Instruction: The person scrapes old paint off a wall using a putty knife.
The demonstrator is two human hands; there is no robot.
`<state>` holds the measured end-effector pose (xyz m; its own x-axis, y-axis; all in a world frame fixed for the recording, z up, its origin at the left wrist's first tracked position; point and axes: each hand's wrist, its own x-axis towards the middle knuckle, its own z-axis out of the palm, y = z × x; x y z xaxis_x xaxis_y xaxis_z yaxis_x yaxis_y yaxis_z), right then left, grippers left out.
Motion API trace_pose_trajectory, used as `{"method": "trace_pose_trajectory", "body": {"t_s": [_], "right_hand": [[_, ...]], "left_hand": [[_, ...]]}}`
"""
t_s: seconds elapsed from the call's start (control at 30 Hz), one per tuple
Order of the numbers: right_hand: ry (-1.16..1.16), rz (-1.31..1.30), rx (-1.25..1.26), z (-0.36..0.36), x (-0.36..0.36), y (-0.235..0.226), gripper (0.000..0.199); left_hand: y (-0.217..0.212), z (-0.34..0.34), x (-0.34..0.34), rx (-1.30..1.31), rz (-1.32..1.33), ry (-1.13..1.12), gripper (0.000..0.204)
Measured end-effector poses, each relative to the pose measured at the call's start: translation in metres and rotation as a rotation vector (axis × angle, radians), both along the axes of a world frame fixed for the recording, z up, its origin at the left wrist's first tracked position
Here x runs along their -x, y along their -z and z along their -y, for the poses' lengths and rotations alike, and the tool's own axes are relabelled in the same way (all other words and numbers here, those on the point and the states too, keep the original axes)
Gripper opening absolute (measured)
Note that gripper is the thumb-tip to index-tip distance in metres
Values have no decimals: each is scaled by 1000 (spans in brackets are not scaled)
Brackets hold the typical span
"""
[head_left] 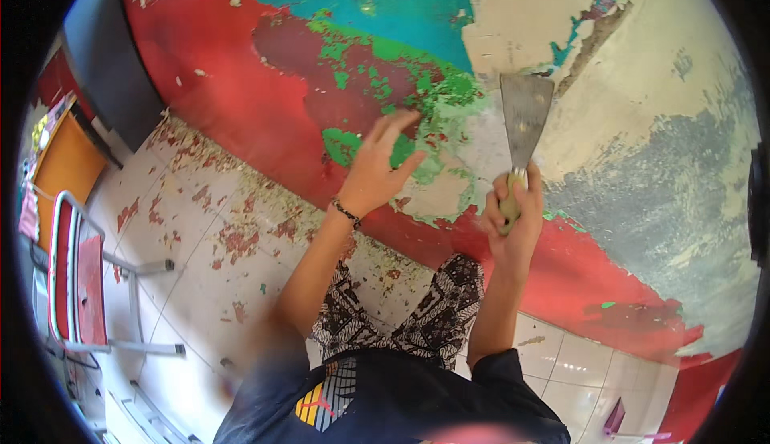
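Observation:
In my right hand [513,211] is a paint scraper [527,111], fingers wrapped round its yellowish-green handle. Its wide metal blade points up, with the edge at a border of peeled cream and grey patches on the wall [626,155]. My left hand [383,159] has its fingers stretched out over or against the flaking green and maroon paint [369,67]; whether it touches cannot be made out. A dark beaded bracelet circles that wrist. Layers of red, teal, green and cream show on the wall around both hands.
Paint flakes [241,239] litter the tiled floor [176,283] along the wall's foot. A red chair with a metal frame [84,283] stands at the left, by an orange wooden desk [72,171]. A dark panel [108,55] is at the far left. A small purplish object [615,417] lies lower right.

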<state>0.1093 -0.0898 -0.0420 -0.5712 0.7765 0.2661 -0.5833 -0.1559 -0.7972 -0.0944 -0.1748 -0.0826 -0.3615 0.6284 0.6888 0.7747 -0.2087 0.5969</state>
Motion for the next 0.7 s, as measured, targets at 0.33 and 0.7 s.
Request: {"method": "trace_pose_trajectory", "body": {"t_s": [0.33, 0.7], "right_hand": [[413, 49, 466, 26, -151, 140, 12], [460, -1, 408, -10, -168, 144, 18]], "left_hand": [[104, -26, -29, 457, -42, 157, 69], [138, -15, -100, 803, 315, 660, 65]]}}
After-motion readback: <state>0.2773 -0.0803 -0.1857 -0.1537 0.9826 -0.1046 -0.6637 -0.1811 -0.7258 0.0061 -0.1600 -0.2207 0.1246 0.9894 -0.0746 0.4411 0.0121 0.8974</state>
